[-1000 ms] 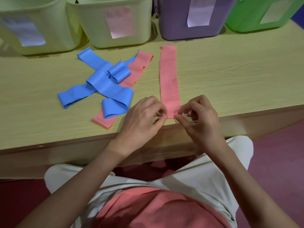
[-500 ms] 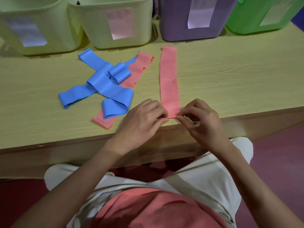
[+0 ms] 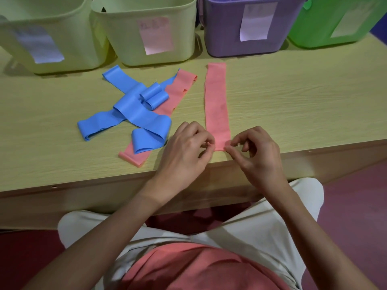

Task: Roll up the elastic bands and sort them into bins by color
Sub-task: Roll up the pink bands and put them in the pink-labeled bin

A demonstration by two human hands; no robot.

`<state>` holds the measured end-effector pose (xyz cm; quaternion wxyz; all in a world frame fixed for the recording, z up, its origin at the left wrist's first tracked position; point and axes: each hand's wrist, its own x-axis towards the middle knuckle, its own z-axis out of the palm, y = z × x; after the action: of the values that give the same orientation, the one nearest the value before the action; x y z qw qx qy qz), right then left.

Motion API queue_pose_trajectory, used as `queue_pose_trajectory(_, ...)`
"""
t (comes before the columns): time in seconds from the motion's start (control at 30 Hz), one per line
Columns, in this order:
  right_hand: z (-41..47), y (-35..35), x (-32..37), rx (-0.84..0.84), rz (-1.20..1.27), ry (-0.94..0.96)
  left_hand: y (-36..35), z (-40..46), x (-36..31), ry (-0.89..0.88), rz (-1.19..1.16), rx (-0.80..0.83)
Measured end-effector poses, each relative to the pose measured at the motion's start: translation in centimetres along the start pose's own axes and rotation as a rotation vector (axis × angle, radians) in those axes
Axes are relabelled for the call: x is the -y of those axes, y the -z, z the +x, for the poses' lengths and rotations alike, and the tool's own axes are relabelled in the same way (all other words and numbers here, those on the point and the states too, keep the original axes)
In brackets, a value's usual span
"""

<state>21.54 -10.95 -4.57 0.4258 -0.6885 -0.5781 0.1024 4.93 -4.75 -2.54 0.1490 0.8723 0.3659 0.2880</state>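
A straight pink elastic band (image 3: 216, 105) lies flat on the pale wooden table (image 3: 303, 97), running from just in front of the purple bin (image 3: 226, 38) down to the near edge of the table, where its near end stops just short of the drop. The left hand (image 3: 184, 151) and the right hand (image 3: 257, 151) sit at that near end, one at each corner. The left hand's curled fingers (image 3: 207, 139) pinch the left corner; the right hand's thumb and forefinger pinch the right corner, its other fingers curled above. Both wrists hang out past the table edge over the person's lap.

To the right of this band the tabletop is bare wood all the way across. To the left, close beside the left hand, lies a heap: blue elastic bands (image 3: 134, 114) crossed over one another, one part curled into a loose roll, and under them a second pink band (image 3: 178, 91) lying slantwise, its near end (image 3: 130, 159) close to the table edge.

Along the far side stand four bins in a row, nearly touching: two pale yellow-green bins, the left one (image 3: 69, 55) and the one beside it (image 3: 129, 49) with a pinkish label, then the purple one, then a green bin (image 3: 314, 32) at far right. Each carries a paper label whose writing is too blurred to read.
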Motion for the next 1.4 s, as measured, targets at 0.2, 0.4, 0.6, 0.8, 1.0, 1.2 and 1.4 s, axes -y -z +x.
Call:
queue_pose_trajectory(0.2,0.0,0.1,-0.7,0.066,-0.012,0.185,0.1,-0.3,0.5,-0.098,0.008,0.034)
queue_pose_trajectory(0.4,0.4,0.4,-0.7,0.117,-0.02,0.169,0.3,-0.3,1.1,-0.131,0.005,0.065)
queue_pose_trajectory(0.6,0.8,-0.1,-0.2,0.076,-0.061,0.097,0.0,0.0,1.1,-0.091,0.023,0.036)
queue_pose_trajectory(0.8,0.7,-0.4,-0.3,0.009,-0.027,0.113,-0.2,0.0,0.9,-0.123,0.108,-0.005)
queue_pose_trajectory(1.0,0.8,0.1,-0.6,0.061,-0.061,0.18,0.1,0.2,1.3,-0.156,0.15,0.033)
queue_pose_trajectory(1.2,1.1,0.0,-0.3,0.112,-0.075,0.14,-0.1,0.9,1.7,-0.103,0.078,0.071)
queue_pose_trajectory(1.4,1.5,0.0,0.9,0.067,0.003,0.141,0.6,1.6,2.1,0.049,-0.123,0.024)
